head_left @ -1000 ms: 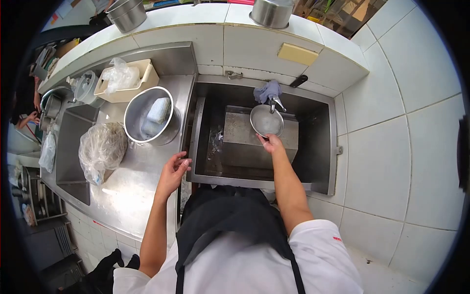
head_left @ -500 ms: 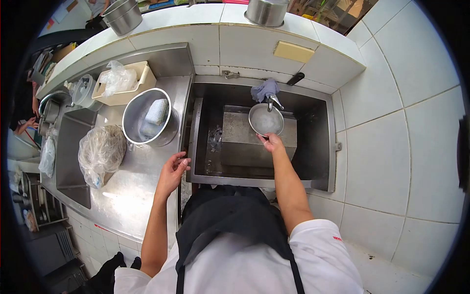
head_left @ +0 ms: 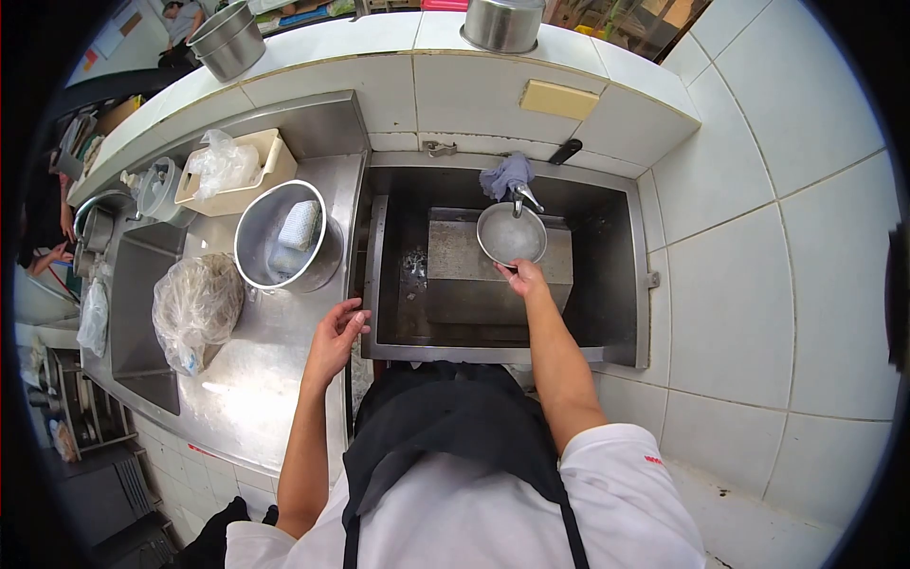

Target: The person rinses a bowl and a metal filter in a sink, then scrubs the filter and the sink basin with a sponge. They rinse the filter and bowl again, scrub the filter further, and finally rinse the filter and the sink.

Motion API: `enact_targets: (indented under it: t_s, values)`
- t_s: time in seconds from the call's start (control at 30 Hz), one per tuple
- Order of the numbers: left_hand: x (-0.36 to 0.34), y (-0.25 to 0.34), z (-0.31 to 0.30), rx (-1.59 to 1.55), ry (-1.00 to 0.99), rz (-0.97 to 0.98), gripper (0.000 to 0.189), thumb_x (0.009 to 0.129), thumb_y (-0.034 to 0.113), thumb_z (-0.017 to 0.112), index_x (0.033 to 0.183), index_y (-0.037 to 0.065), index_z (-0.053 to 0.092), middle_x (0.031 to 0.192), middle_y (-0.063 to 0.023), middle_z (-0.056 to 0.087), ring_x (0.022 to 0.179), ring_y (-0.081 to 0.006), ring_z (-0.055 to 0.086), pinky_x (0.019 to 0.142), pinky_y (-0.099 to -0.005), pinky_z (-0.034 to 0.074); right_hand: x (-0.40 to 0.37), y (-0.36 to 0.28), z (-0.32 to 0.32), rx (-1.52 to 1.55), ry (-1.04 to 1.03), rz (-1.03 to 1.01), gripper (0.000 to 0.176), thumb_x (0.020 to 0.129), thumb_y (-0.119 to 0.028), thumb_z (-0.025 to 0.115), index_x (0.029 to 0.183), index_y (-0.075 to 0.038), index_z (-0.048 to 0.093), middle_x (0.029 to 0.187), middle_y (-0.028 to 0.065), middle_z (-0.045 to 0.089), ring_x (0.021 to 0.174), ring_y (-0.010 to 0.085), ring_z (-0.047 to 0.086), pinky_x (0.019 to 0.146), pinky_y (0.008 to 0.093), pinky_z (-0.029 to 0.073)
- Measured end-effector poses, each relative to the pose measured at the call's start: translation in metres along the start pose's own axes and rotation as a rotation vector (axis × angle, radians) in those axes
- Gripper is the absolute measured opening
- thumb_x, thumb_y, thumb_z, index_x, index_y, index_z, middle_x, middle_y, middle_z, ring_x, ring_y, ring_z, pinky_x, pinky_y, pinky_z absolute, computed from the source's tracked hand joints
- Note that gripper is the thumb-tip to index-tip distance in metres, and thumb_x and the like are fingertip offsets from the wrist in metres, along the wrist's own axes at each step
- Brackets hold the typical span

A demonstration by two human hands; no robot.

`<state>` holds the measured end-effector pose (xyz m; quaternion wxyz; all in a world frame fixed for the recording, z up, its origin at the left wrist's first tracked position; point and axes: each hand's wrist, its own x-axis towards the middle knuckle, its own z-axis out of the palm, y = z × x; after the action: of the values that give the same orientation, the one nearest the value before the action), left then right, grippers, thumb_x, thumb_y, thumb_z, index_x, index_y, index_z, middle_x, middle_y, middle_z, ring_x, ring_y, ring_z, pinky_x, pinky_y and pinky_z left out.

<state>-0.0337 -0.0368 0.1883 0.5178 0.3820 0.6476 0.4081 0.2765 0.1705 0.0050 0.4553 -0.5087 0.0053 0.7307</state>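
My right hand [head_left: 521, 277] grips the near rim of a round metal bowl [head_left: 512, 233] under the tap [head_left: 520, 195]. Cloudy, whitish water shows inside the bowl. A grey-blue cloth [head_left: 507, 176] is wrapped around the tap's base. Below the bowl, a boxy metal block [head_left: 498, 302] stands in the deep steel sink [head_left: 607, 356]. My left hand [head_left: 337, 334] hovers by the sink's left edge, fingers apart and nothing in them. To its upper left, a large metal pot [head_left: 332, 248] on the steel counter [head_left: 275, 346] holds a wrapped, whitish bundle [head_left: 300, 225].
A clear plastic bag [head_left: 197, 308] with brownish contents lies left of the pot. Behind it stand a cream bin [head_left: 278, 169] with plastic bags and a clear tub [head_left: 156, 190]. Metal pots [head_left: 504, 24] line the tiled ledge. Another person's hand [head_left: 57, 254] appears at far left.
The view has shifted slightly. My right hand stays on the bowl under the tap, and my left hand remains by the sink edge with its fingers a little more extended.
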Motion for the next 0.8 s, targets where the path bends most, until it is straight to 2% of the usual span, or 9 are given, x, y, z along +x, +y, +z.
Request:
enact_targets:
  t_s: [0.27, 0.33, 0.6, 0.67, 0.7, 0.8]
  values:
    - [-0.001, -0.003, -0.002, 0.0, 0.018, -0.013, 0.04, 0.088, 0.02, 0.053, 0.118, -0.005, 0.044, 0.102, -0.0149, 0.059, 0.081, -0.0152, 0.058, 0.076, -0.0263, 0.045, 0.01, 0.003, -0.005, -0.056, -0.032, -0.042, 0.036, 0.076, 0.011, 0.037, 0.112, 0.013, 0.033, 0.113, 0.0252, 0.041, 0.098, 0.0408, 0.049, 0.084, 0.0478, 0.049]
    - [-0.002, 0.001, -0.001, -0.003, 0.019, 0.017, 0.039, 0.088, 0.019, 0.052, 0.117, -0.005, 0.044, 0.101, -0.0143, 0.06, 0.081, -0.0149, 0.058, 0.076, -0.0261, 0.045, -0.002, 0.0, 0.001, -0.046, -0.065, -0.048, 0.038, 0.077, 0.01, 0.036, 0.115, 0.013, 0.031, 0.114, 0.0264, 0.04, 0.101, 0.0409, 0.048, 0.087, 0.0444, 0.048]
    - [0.0, 0.002, -0.003, 0.038, 0.01, 0.007, 0.039, 0.088, 0.021, 0.053, 0.117, -0.005, 0.045, 0.101, -0.0136, 0.06, 0.083, -0.0147, 0.057, 0.077, -0.0261, 0.044, -0.016, 0.004, 0.003, -0.096, -0.019, -0.065, 0.036, 0.078, 0.011, 0.036, 0.113, 0.016, 0.03, 0.113, 0.0273, 0.04, 0.1, 0.0415, 0.047, 0.089, 0.0435, 0.048]
    - [0.001, -0.001, -0.003, 0.022, 0.013, -0.016, 0.04, 0.088, 0.021, 0.053, 0.117, -0.005, 0.045, 0.101, -0.0137, 0.06, 0.083, -0.0147, 0.057, 0.078, -0.0266, 0.044, -0.012, 0.005, 0.002, -0.094, -0.035, -0.03, 0.035, 0.078, 0.01, 0.038, 0.112, 0.014, 0.03, 0.112, 0.0259, 0.041, 0.097, 0.041, 0.05, 0.085, 0.0441, 0.05]
    - [0.001, -0.003, -0.003, 0.022, 0.006, 0.005, 0.04, 0.088, 0.021, 0.053, 0.117, -0.004, 0.045, 0.102, -0.0137, 0.06, 0.083, -0.0147, 0.057, 0.077, -0.0266, 0.045, -0.011, 0.005, 0.002, -0.126, -0.041, -0.007, 0.033, 0.081, 0.008, 0.036, 0.112, 0.016, 0.031, 0.113, 0.0264, 0.041, 0.099, 0.0404, 0.048, 0.088, 0.0413, 0.048]
    - [-0.003, -0.004, -0.004, 0.036, 0.005, 0.03, 0.04, 0.088, 0.022, 0.052, 0.117, -0.004, 0.045, 0.103, -0.0139, 0.06, 0.083, -0.0146, 0.057, 0.077, -0.0263, 0.045, -0.011, 0.006, 0.004, -0.114, -0.018, -0.02, 0.031, 0.081, 0.008, 0.037, 0.11, 0.016, 0.032, 0.113, 0.0261, 0.041, 0.099, 0.0402, 0.049, 0.088, 0.0404, 0.048]
